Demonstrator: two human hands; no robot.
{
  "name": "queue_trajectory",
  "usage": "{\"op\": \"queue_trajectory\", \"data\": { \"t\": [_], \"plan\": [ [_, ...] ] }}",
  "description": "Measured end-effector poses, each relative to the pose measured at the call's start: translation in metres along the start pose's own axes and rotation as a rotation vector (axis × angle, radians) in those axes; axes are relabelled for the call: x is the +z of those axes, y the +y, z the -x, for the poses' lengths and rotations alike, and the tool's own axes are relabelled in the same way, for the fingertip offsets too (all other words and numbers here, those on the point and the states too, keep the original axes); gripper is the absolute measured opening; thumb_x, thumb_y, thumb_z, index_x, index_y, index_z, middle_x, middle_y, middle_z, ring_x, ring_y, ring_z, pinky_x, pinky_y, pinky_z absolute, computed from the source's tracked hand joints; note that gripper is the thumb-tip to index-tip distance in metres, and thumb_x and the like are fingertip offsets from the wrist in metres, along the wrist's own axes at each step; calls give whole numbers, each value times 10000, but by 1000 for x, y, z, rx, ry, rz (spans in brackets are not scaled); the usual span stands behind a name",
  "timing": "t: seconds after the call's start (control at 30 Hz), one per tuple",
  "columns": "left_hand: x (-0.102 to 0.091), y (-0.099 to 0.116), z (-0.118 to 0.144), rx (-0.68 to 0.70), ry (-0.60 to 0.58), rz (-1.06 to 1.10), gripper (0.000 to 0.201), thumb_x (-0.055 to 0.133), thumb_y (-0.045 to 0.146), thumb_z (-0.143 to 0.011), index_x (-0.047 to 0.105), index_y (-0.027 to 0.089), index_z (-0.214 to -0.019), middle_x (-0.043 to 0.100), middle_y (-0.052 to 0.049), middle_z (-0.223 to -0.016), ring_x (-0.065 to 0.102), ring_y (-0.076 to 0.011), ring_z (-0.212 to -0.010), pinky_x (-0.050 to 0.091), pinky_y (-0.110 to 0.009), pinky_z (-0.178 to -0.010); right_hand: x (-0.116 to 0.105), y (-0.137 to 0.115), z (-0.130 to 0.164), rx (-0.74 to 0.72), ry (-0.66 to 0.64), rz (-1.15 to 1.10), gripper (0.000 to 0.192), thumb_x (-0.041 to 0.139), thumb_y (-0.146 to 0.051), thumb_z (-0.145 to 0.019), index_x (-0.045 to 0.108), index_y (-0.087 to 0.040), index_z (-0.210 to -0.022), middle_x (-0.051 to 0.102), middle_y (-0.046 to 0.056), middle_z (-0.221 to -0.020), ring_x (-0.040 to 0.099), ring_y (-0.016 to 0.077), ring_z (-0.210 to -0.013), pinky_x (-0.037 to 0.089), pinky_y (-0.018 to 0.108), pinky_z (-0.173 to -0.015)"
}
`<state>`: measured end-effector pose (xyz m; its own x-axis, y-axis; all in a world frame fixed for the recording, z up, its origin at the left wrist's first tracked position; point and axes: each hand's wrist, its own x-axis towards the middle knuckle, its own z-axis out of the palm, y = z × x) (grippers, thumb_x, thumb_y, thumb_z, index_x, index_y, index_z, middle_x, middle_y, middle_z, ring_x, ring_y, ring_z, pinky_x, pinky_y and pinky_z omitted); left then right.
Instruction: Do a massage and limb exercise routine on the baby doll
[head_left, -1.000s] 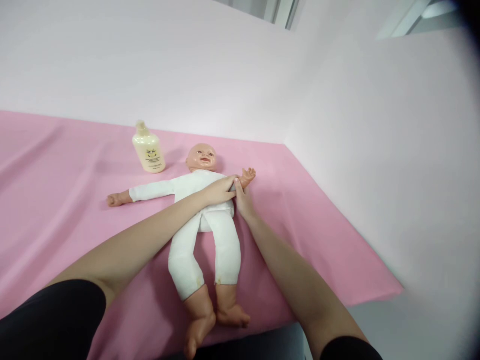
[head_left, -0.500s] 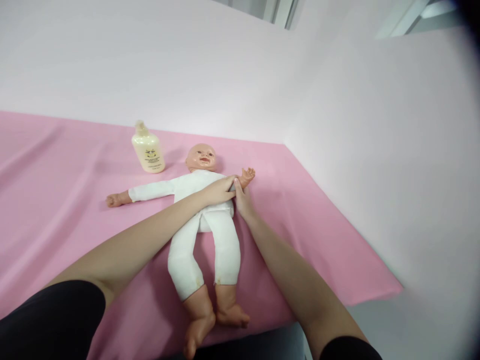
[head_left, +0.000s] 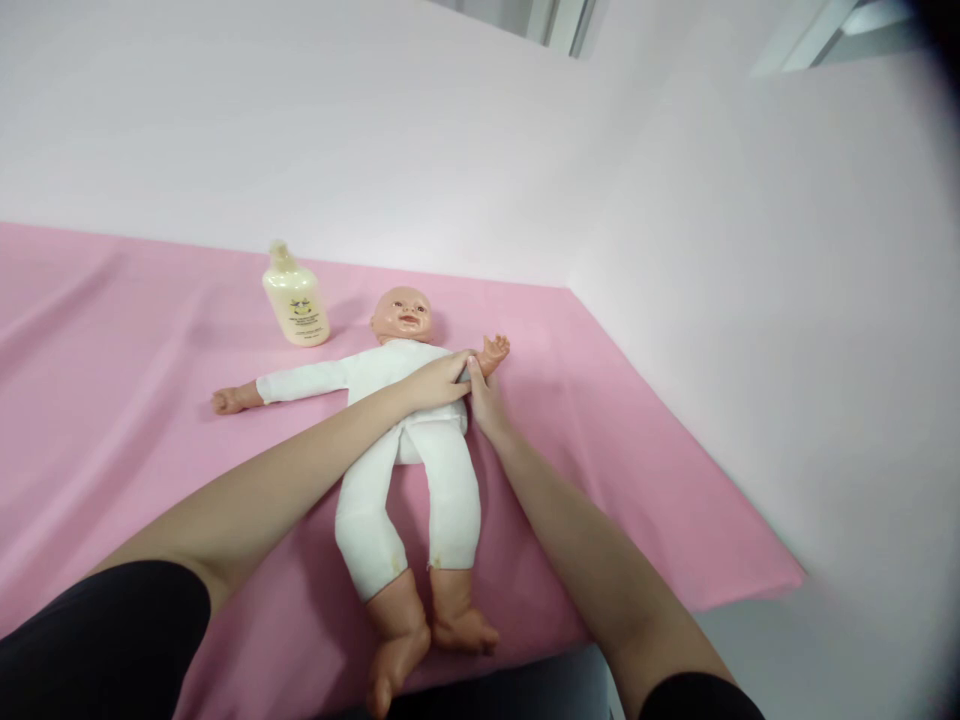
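Here I have my left hand (head_left: 439, 383) and right hand (head_left: 484, 400) pinched shut on the doll (head_left: 409, 440) sleeve at frame centre; lotion bottle (head_left: 295, 297) upper left; next calls for gentle sliding along the arm.

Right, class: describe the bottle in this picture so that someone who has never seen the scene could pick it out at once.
Start with the pink sheet covering the surface, then find the baby doll in white lying on its back. Just beyond the doll's outstretched arm, beside its head, stands the bottle. It is the only upright thing there: pale cream, squat, with a narrow capped neck.
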<state>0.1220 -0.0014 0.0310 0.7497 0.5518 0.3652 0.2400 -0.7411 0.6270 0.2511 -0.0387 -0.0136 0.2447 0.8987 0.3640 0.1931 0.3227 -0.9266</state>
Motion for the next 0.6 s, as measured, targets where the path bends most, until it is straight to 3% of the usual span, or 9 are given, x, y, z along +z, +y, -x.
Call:
{"op": "queue_trajectory", "data": {
  "t": [0.6],
  "plan": [
    [2, -4, 0, 6, -2, 5, 368, 495, 175, -834, 571, 171, -1194, 695, -76, -1119, 654, -247, -1048, 500, -418, -1034, -1, 0, 0, -2, -12, 32, 861, 431, -690, -960, 288, -146, -1612, 180, 94, -1752, 118, 217, -1638, 136, 378, -1329]
  ]
}}
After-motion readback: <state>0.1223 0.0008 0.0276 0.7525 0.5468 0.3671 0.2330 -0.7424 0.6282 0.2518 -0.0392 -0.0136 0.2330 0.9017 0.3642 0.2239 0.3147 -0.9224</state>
